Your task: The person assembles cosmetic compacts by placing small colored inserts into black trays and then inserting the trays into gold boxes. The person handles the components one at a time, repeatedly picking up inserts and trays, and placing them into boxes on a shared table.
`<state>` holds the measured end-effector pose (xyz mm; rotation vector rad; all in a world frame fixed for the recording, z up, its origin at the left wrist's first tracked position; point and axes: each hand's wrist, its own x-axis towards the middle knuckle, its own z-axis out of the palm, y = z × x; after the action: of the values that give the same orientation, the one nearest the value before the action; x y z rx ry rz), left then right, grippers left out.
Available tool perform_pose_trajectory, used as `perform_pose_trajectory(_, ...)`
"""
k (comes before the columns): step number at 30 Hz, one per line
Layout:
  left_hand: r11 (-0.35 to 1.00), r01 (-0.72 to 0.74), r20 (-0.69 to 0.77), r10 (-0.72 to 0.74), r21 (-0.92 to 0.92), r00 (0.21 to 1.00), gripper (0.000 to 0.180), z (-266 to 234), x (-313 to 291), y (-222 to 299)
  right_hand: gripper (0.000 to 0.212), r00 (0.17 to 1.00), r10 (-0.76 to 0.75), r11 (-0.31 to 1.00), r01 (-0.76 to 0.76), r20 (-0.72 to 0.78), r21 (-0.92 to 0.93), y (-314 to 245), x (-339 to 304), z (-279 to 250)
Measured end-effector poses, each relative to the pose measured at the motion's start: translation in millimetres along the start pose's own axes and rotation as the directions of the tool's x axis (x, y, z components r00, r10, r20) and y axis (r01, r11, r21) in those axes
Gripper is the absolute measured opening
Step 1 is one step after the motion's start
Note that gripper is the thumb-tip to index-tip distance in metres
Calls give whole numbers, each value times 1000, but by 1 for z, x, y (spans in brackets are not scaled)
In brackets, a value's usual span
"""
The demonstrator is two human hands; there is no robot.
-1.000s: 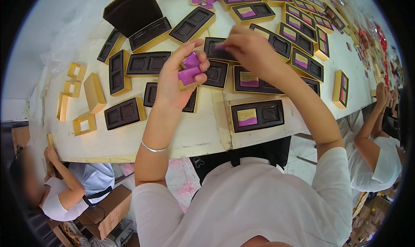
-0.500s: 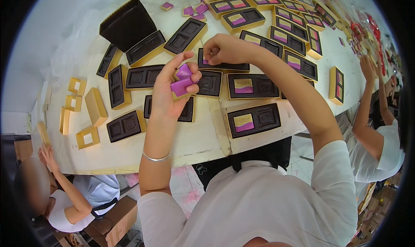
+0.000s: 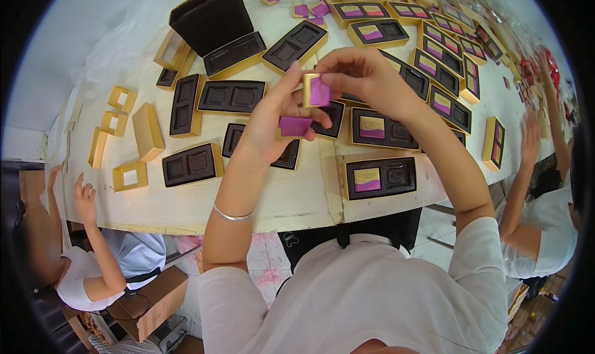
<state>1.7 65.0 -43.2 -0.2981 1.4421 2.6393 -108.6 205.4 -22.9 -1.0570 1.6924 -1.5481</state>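
Observation:
My left hand (image 3: 268,128) is raised over the table with its fingers curled round a purple wrapped chocolate square (image 3: 295,126). Between both hands stands a second square, purple and gold (image 3: 317,91). My right hand (image 3: 375,84) pinches it by its upper right side, close to the left fingertips. Below and behind the hands lie gold boxes with black two-hollow trays. An empty box (image 3: 232,96) is left of my left hand. Right of the hands, a box (image 3: 384,129) has a square in its left hollow, like the box (image 3: 396,175) at the table's near edge.
Filled and part-filled boxes (image 3: 441,47) crowd the far right, with loose squares (image 3: 300,11) at the back. A tall black-lined piece (image 3: 211,19) stands far left. Gold sleeves (image 3: 130,175) lie at left. Co-workers' arms reach in at left (image 3: 90,211) and right (image 3: 527,149).
My right hand has lifted from a box tray and come to my left hand, where it now pinches one of the squares. The view has shifted slightly.

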Motion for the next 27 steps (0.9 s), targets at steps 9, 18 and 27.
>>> perform_pose_trajectory(9, 970, 22, 92, 0, -240, 996, 37, -10, -2, 6, 23, 796, -592, 668, 573, 127, -475, 0, -14, -10)
perform_pose_trajectory(18, 974, -228, -206, 221, -10, 953, 23, -1, 0, 0, 29, 821, -534, 538, 513, 201, -669, 4, -5, -3)
perform_pose_trajectory(27, 957, -65, -135, 28, -281, 990, 18, -12, -2, 7, 26, 874, -446, 745, 483, 194, -461, -9, -2, 4)
